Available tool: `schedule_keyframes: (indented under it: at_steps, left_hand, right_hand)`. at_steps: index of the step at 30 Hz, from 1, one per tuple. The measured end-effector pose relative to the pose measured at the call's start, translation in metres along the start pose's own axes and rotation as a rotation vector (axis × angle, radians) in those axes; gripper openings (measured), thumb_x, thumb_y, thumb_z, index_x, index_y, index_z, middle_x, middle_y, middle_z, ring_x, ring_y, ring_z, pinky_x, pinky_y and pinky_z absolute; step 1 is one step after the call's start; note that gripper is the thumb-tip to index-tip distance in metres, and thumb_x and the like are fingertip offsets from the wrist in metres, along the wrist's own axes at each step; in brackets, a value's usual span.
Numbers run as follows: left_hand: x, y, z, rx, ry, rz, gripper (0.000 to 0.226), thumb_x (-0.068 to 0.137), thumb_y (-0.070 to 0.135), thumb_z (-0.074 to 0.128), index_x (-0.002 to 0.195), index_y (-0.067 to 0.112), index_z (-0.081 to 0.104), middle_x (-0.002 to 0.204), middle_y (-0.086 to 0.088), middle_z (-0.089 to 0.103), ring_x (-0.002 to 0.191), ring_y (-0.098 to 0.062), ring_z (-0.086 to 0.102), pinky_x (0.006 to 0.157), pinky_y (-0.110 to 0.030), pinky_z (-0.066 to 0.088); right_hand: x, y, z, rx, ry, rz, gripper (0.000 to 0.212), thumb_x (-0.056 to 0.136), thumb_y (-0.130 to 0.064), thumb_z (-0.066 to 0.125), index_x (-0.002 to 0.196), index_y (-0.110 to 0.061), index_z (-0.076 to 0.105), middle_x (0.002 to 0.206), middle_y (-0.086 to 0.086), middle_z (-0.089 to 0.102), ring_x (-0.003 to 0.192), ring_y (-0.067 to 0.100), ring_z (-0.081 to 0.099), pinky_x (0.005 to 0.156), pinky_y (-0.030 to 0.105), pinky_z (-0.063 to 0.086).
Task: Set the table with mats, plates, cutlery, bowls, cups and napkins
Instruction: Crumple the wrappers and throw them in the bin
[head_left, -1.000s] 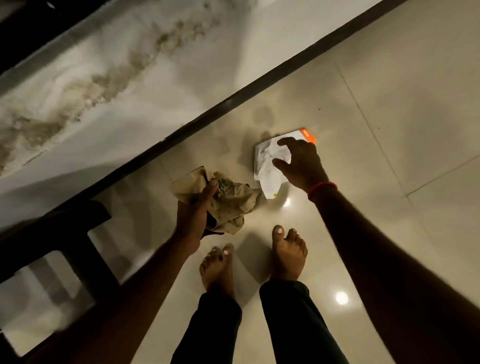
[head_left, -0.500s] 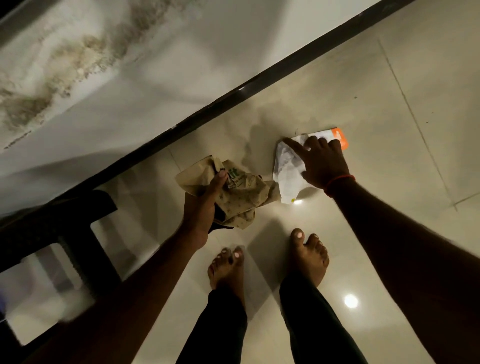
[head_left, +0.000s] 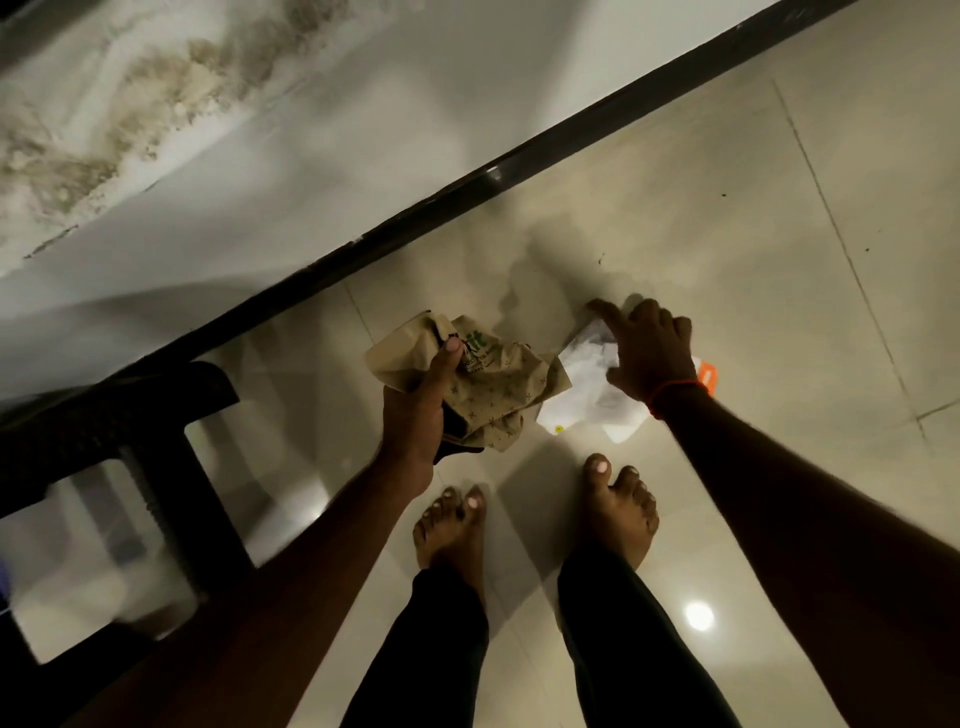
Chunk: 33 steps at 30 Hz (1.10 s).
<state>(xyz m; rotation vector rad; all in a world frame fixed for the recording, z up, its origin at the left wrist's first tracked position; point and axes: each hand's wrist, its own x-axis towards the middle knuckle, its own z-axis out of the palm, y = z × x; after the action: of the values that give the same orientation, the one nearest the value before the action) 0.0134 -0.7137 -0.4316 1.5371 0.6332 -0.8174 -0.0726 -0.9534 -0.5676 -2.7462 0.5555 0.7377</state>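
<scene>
Left hand (head_left: 415, 410): grasping crumpled brown paper bag (head_left: 498, 387), thumb on top.
Right hand (head_left: 649, 353): fingers curled over white packet (head_left: 582, 384).
White packet: just beside the bag, low over floor (head_left: 779, 260), ahead of bare feet (head_left: 618, 514).

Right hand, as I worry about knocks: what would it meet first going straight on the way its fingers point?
Probably the bare floor just beyond the white paper that the right hand grips; further along lies the dark skirting strip. Its height above the floor is unclear.
</scene>
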Motion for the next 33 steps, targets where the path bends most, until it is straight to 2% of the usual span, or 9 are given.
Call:
schedule_keyframes:
  at_steps: [5, 10, 13, 16, 23, 26, 29, 31, 33]
  left_hand:
    - [-0.020, 0.008, -0.004, -0.100, 0.024, -0.002, 0.022, 0.091, 0.041, 0.068, 0.113, 0.040, 0.061, 0.121, 0.003, 0.069, 0.117, -0.026, 0.066, 0.097, -0.059, 0.056]
    - [-0.046, 0.035, -0.008, -0.116, 0.049, -0.013, 0.016, 0.097, 0.039, 0.063, 0.112, 0.042, 0.058, 0.122, 0.003, 0.067, 0.119, -0.028, 0.064, 0.099, -0.059, 0.054]
    - [-0.069, 0.060, -0.006, -0.140, 0.031, -0.035, 0.034, 0.086, 0.052, 0.066, 0.118, 0.045, 0.056, 0.130, 0.000, 0.065, 0.121, -0.030, 0.063, 0.093, -0.056, 0.058]
    - [-0.093, 0.087, -0.003, -0.143, 0.021, -0.003, 0.032, 0.087, 0.054, 0.064, 0.117, 0.046, 0.057, 0.128, 0.003, 0.065, 0.119, -0.027, 0.064, 0.081, -0.046, 0.060]
    - [-0.172, 0.170, 0.004, -0.236, 0.008, 0.069, 0.049, 0.082, 0.056, 0.064, 0.126, 0.034, 0.063, 0.120, 0.002, 0.075, 0.111, -0.024, 0.071, 0.091, -0.053, 0.058]
    - [-0.212, 0.210, 0.004, -0.245, -0.013, 0.098, 0.052, 0.087, 0.055, 0.061, 0.130, 0.026, 0.065, 0.120, -0.002, 0.075, 0.111, -0.027, 0.072, 0.094, -0.055, 0.057]
    - [-0.256, 0.247, -0.003, -0.262, 0.014, 0.082, 0.048, 0.095, 0.055, 0.056, 0.131, 0.024, 0.064, 0.115, -0.003, 0.077, 0.102, -0.026, 0.075, 0.077, -0.047, 0.062]
    - [-0.284, 0.266, -0.009, -0.262, 0.025, 0.062, 0.040, 0.104, 0.051, 0.044, 0.127, 0.026, 0.064, 0.113, 0.000, 0.077, 0.093, -0.021, 0.076, 0.062, -0.037, 0.060]
    - [-0.318, 0.282, -0.018, -0.291, 0.010, 0.093, 0.040, 0.108, 0.048, 0.033, 0.122, 0.025, 0.063, 0.109, 0.006, 0.078, 0.094, -0.014, 0.076, 0.064, -0.029, 0.060]
  right_hand:
    - [-0.033, 0.008, -0.030, 0.408, 0.099, 0.262, 0.074, 0.074, -0.022, 0.073, 0.139, -0.032, 0.040, 0.115, 0.017, 0.053, 0.091, 0.042, 0.061, 0.082, 0.045, 0.049]
    - [-0.064, 0.020, -0.107, 0.892, 0.361, 0.504, 0.078, 0.075, -0.027, 0.075, 0.144, -0.030, 0.040, 0.135, 0.004, 0.058, 0.119, 0.027, 0.058, 0.100, 0.033, 0.046]
    - [-0.083, 0.019, -0.163, 1.281, 0.396, 0.536, 0.092, 0.065, -0.030, 0.084, 0.147, -0.030, 0.041, 0.136, 0.000, 0.058, 0.118, 0.016, 0.061, 0.103, 0.037, 0.051]
    - [-0.104, 0.002, -0.218, 1.482, 0.315, 0.388, 0.085, 0.079, -0.014, 0.083, 0.150, -0.028, 0.039, 0.134, 0.004, 0.061, 0.114, 0.015, 0.064, 0.088, 0.028, 0.057]
    - [-0.159, -0.072, -0.349, 1.527, 0.117, 0.019, 0.066, 0.087, -0.004, 0.073, 0.146, -0.014, 0.045, 0.132, 0.005, 0.064, 0.119, 0.024, 0.064, 0.093, 0.041, 0.057]
    - [-0.184, -0.104, -0.400, 1.545, 0.115, -0.035, 0.060, 0.085, 0.001, 0.071, 0.141, -0.011, 0.050, 0.128, 0.005, 0.066, 0.115, 0.021, 0.066, 0.088, 0.035, 0.059]
    - [-0.204, -0.136, -0.445, 1.385, 0.120, -0.064, 0.061, 0.081, -0.015, 0.081, 0.136, -0.022, 0.056, 0.120, -0.009, 0.068, 0.103, 0.003, 0.067, 0.079, 0.021, 0.058]
    - [-0.217, -0.152, -0.468, 1.252, 0.115, -0.107, 0.063, 0.076, -0.027, 0.087, 0.131, -0.032, 0.057, 0.118, -0.017, 0.065, 0.102, -0.004, 0.063, 0.084, 0.022, 0.058]
    - [-0.233, -0.164, -0.485, 1.174, 0.072, -0.138, 0.065, 0.071, -0.034, 0.089, 0.128, -0.033, 0.059, 0.118, -0.020, 0.064, 0.104, -0.004, 0.061, 0.091, 0.029, 0.058]
